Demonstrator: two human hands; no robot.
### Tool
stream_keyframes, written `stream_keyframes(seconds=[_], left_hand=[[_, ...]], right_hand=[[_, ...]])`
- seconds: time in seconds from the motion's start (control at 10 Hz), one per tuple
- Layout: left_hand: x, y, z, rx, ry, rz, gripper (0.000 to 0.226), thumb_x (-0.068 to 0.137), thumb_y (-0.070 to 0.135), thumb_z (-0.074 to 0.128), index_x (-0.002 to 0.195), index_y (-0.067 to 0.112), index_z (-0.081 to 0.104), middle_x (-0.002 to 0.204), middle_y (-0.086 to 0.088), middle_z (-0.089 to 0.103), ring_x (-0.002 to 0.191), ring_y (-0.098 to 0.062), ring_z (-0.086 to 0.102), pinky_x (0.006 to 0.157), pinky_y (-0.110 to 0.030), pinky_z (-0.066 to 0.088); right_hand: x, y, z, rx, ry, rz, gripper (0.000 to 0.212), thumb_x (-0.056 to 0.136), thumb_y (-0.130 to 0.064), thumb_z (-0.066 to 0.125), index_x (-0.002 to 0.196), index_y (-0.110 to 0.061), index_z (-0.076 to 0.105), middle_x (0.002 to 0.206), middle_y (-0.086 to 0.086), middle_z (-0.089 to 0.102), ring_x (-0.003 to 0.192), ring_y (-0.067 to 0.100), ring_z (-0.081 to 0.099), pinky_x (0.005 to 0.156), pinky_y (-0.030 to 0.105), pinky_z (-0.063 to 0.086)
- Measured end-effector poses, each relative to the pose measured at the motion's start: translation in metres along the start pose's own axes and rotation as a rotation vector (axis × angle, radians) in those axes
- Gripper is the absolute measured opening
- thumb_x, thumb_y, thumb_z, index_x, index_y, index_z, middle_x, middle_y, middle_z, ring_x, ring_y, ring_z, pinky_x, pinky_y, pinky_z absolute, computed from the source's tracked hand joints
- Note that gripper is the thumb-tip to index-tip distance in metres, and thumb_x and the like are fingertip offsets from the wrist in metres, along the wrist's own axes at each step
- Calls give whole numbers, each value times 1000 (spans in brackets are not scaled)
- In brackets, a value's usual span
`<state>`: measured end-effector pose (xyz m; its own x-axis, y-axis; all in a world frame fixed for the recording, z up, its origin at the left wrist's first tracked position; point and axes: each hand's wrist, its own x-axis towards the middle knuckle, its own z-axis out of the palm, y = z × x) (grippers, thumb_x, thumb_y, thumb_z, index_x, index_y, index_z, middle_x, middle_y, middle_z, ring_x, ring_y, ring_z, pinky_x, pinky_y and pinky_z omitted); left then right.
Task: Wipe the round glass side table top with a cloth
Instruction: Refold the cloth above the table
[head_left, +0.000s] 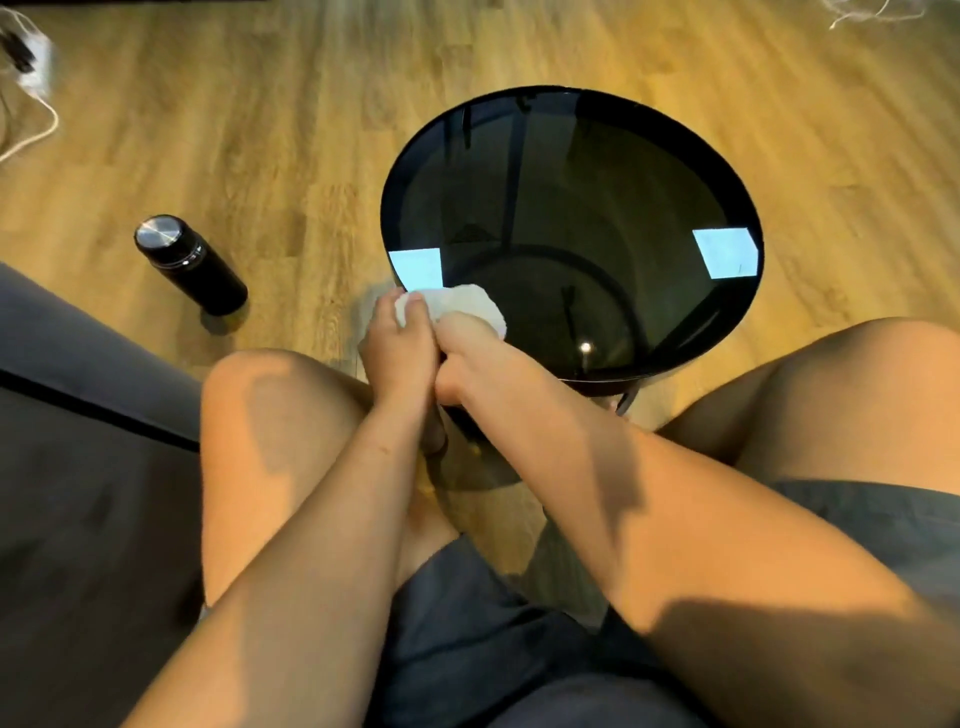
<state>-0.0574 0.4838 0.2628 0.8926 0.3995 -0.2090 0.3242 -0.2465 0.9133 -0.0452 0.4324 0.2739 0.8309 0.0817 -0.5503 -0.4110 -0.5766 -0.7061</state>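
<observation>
A round side table with a dark glass top (582, 208) and a black rim stands on the wood floor in front of my knees. A white cloth (480, 306) lies bunched at the table's near left edge. My left hand (397, 343) pinches the cloth's left end with curled fingers. My right hand (467, 353) sits right beside it, fingers curled on the cloth's near side. Both hands touch each other over the table's rim. Part of the cloth is hidden under the hands.
A black flask (189, 265) with a steel cap stands on the floor to the left of the table. A grey sofa (78, 441) fills the left. White cables (31, 104) lie at the far left. My bare knees flank the table.
</observation>
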Motion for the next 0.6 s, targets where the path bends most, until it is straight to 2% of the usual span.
stream_keyframes(seconds=[0.1,0.2,0.3,0.4,0.5,0.6], left_hand=[[19,6,-29,-308,147,-59,31,93,39,51,112,21,66,113,-6,71,106,-25,67,91,-37,53],[13,12,-46,-592,52,-72,19,97,26,58,107,17,70,99,-4,75,92,-17,71,78,-28,55],[-3,19,-37,-643,-35,-116,13,95,14,60,101,13,72,87,-2,77,84,-16,72,73,-28,55],[-15,33,-20,-746,-184,-172,17,93,2,56,102,9,69,86,-5,78,81,-18,74,65,-28,58],[-20,57,-1,-743,-424,-165,23,93,3,56,111,11,68,106,-9,76,97,-22,73,73,-32,58],[-22,71,12,-698,-510,-140,28,93,7,56,119,14,65,116,-8,73,105,-23,70,77,-33,57]], right_hand=[[-1,-51,-6,581,-102,211,23,95,-11,55,117,-4,58,123,19,65,92,32,65,72,37,56],[0,-65,-42,432,-3,-114,31,83,-29,69,105,-9,63,98,13,72,82,26,71,66,38,60],[-6,-46,-58,186,65,-170,39,76,-40,72,105,-15,66,96,4,73,86,20,71,76,40,61],[-16,8,-86,232,43,-178,42,75,-46,76,111,-25,67,104,-7,72,96,11,69,90,38,57],[-26,40,-127,395,136,-280,69,75,-43,82,133,-30,48,123,-15,60,107,1,59,90,26,52],[-35,53,-153,471,172,-355,80,74,-35,84,140,-27,40,131,-12,56,116,4,56,94,29,51]])
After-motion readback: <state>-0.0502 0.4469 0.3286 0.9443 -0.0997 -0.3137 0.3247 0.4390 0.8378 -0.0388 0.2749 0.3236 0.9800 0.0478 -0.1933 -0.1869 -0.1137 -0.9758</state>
